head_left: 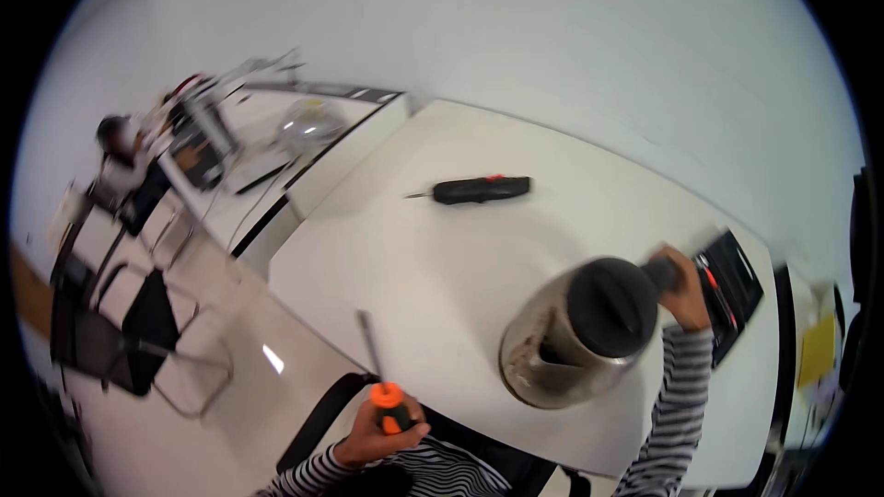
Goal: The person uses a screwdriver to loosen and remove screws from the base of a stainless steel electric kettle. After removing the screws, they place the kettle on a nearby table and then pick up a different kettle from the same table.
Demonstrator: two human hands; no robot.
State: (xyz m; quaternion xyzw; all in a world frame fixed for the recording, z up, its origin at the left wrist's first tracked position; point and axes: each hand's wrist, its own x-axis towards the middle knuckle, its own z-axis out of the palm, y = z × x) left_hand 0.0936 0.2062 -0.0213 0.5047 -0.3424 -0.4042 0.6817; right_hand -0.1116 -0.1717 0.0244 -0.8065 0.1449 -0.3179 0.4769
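Note:
My left hand (385, 434) is wrapped round the orange-and-black handle of a screwdriver (390, 405), near the table's front edge; its shaft points away from me. With my right hand (687, 293) I grip the dark handle of a metal kettle (543, 364). The kettle has a black lid (611, 307), and its spout side faces the lower left. Whether its base rests on the table or is lifted, I cannot tell. A black electric screwdriver (482, 189) with a red switch lies farther back, its thin bit pointing left.
Beside my right hand, a black tool case (729, 290) with red-and-black tools lies at the right side of the white table (396, 285). Black chairs (147, 322) stand on the left floor. Another person (124, 161) sits at a cluttered desk at far left. A wall runs behind the table.

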